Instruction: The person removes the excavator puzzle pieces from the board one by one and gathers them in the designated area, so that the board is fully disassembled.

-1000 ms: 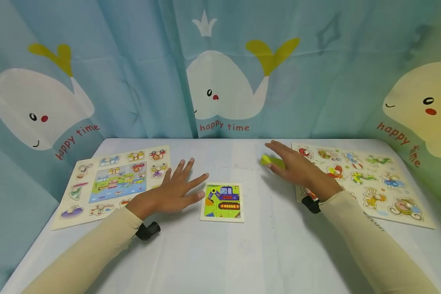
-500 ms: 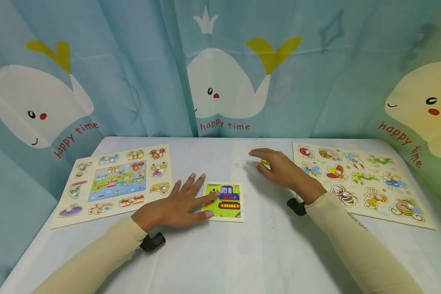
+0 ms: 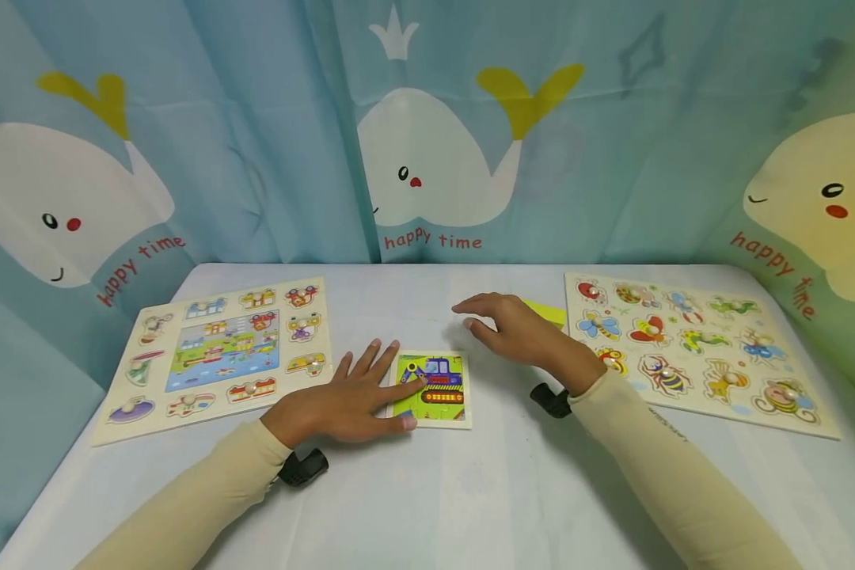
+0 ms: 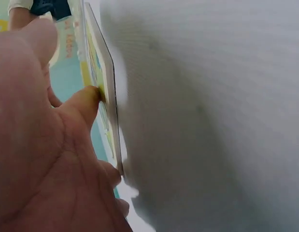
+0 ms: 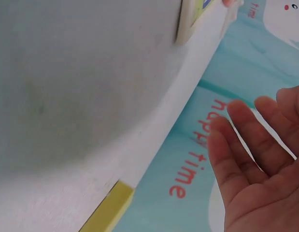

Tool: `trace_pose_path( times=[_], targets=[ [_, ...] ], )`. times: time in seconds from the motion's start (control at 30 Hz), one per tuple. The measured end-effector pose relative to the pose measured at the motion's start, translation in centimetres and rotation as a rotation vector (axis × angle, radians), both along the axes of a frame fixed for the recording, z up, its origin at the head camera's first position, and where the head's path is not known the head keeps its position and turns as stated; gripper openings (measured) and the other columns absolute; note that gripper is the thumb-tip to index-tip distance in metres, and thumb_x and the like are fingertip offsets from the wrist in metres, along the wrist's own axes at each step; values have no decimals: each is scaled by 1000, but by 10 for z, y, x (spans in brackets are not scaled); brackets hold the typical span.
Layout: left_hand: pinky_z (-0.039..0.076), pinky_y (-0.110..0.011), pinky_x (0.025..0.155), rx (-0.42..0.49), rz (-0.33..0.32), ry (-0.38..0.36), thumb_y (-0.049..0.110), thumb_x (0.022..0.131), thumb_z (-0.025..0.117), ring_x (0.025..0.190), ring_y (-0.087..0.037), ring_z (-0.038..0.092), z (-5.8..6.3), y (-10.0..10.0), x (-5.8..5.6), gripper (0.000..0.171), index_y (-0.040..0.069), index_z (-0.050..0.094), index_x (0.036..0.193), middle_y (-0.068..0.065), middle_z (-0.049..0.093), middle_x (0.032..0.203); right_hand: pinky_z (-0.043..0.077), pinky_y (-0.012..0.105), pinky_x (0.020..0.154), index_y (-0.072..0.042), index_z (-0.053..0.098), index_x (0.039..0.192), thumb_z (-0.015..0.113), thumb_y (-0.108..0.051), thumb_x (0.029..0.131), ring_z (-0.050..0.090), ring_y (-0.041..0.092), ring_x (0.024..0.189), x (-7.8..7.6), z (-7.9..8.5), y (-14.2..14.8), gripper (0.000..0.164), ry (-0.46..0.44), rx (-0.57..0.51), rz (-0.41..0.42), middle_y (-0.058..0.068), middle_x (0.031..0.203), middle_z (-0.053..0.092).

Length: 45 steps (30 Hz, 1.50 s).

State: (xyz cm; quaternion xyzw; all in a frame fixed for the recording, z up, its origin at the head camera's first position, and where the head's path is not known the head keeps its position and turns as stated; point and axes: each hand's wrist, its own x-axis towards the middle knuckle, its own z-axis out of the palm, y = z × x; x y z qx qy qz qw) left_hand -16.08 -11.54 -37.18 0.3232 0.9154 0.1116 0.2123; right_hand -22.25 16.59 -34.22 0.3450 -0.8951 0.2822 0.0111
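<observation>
A small square jigsaw puzzle (image 3: 445, 396) with a blue and orange digger picture lies mid-table. My left hand (image 3: 349, 402) is spread over its left side, and in the left wrist view a fingertip (image 4: 93, 94) touches the picture. My right hand (image 3: 516, 332) hovers to the right of the puzzle, fingers loosely bent and holding nothing; the right wrist view shows its bare palm (image 5: 265, 179). Behind that hand lies a yellow-green block (image 3: 547, 313), partly covered by it in the head view. The block's end (image 5: 110, 208) also shows low in the right wrist view.
A wooden knob puzzle board with vehicles and a town picture (image 3: 224, 348) lies at the left. Another knob board with insects and animals (image 3: 698, 348) lies at the right. A blue curtain (image 3: 278, 142) with printed whales hangs behind the white table (image 3: 427, 499).
My left hand has moved right and down onto the digger puzzle. The right hand has moved left, away from the insect board and past the yellow-green block, which stays on the table.
</observation>
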Motion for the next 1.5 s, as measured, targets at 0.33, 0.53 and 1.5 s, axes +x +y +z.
trace_pose_path(
  times=[0.33, 0.53, 1.5],
  targets=[
    [-5, -59, 111, 5, -22, -36, 57, 92, 56, 145, -31, -17, 2, 5, -1, 68, 37, 30, 153, -10, -12, 161, 51, 35, 84, -1, 69, 120, 60, -9, 96, 63, 16, 98, 4, -4, -21, 26, -133, 34, 60, 6, 115, 69],
    [-5, -62, 109, 18, -13, -42, 52, 94, 56, 144, -34, -16, 3, 7, -1, 66, 35, 31, 153, -14, -10, 161, 50, 35, 89, 0, 68, 120, 59, -7, 96, 63, 16, 103, 5, -8, -37, 26, -161, 75, 152, 7, 113, 69],
    [-10, -63, 108, 76, -37, -61, 55, 96, 50, 142, -32, -23, -2, 2, 0, 64, 35, 28, 153, -13, -16, 160, 49, 31, 87, -8, 74, 113, 60, -7, 96, 57, 14, 93, 2, -15, -77, 21, -92, 315, 131, 3, 105, 61]
  ],
)
